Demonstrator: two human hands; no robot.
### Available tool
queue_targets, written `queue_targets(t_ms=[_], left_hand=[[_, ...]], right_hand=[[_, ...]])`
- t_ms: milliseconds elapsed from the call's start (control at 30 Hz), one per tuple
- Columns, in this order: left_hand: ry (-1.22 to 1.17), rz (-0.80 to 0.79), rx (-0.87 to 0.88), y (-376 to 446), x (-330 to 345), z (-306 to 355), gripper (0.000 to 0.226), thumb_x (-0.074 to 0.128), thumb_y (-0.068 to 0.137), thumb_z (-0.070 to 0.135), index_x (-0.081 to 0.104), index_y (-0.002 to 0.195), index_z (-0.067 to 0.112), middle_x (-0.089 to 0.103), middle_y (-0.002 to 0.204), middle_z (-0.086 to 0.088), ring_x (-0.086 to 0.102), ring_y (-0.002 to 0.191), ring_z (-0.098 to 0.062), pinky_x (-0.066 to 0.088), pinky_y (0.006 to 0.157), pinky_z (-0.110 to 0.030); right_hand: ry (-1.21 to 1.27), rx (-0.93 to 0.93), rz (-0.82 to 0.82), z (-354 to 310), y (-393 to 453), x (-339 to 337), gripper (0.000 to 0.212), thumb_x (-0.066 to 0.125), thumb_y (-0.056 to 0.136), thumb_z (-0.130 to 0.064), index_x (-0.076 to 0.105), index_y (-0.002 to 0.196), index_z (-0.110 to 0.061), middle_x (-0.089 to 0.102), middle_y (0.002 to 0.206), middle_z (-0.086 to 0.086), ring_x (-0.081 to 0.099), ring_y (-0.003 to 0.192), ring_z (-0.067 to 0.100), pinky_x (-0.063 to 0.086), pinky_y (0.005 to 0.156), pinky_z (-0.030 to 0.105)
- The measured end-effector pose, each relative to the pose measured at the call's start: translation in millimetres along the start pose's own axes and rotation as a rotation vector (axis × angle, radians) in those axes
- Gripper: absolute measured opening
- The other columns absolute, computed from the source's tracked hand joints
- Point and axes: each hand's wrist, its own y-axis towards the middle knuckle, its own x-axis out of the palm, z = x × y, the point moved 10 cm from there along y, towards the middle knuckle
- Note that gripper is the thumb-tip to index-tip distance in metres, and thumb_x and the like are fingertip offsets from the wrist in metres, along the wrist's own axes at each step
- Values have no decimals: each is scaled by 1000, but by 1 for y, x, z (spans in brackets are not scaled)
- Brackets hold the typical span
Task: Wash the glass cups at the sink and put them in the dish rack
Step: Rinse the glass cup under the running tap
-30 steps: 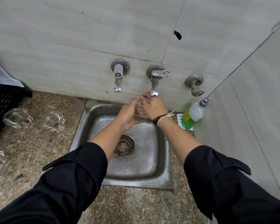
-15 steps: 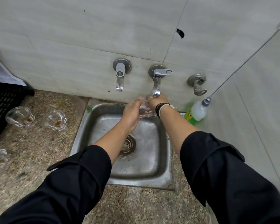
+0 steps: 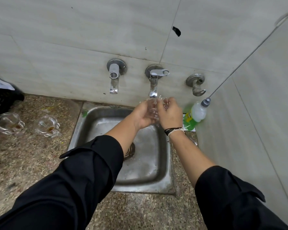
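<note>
While gripped between both hands under the middle tap (image 3: 153,83), glass cup (image 3: 152,109) now raised closer to the spout than half a second back, rim nearly touching it. Left hand (image 3: 144,114) cupped around the near-left side, fingers curled closed on the glass; right hand (image 3: 169,113) rotated since then, back of hand now turned up, fingers wrapped on the far-right side, possibly at the handle, though blur hides that. Below the fingers, open sink (image 3: 163,180) basin. Right of the fingers, green soap bottle (image 3: 195,115) just beside the wrist, wall close behind it. Well left of the fingers, two unwashed cups (image 3: 47,126) lying on the stone counter (image 3: 32,160), black rack (image 3: 2,100) at the far left edge.
</note>
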Motion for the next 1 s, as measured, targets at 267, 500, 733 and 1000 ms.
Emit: queue_targets(t_ms=[267,500,733,1000], left_hand=[[170,-150,-26,1,-13,-4,20,53,97,-11,66,105,1,75,90,-9,75,77,-12,58,61,-15],[258,185,216,2,-40,23,16,53,104,6,66,113,2,71,84,-9,67,68,-17,50,48,-23],[311,-3,182,-11,-33,23,46,52,82,-5,58,128,-7,69,120,-29,72,98,-35,60,92,-54],[66,-135,-9,-16,-28,-2,57,58,92,57,69,119,8,74,110,-17,72,102,-33,56,94,-56]], right_hand=[[206,15,-182,0,13,19,41,65,83,-59,67,101,-22,70,93,-3,66,87,15,53,79,34],[168,158,-388,-1,-6,54,83,64,79,-69,45,144,-22,49,135,8,55,113,18,45,101,32],[114,128,-352,2,-3,41,39,52,91,-12,69,125,-20,72,120,8,66,112,27,49,89,28],[-54,-22,-432,-8,-3,46,16,61,90,-17,75,96,-16,76,91,9,70,87,29,50,69,31]])
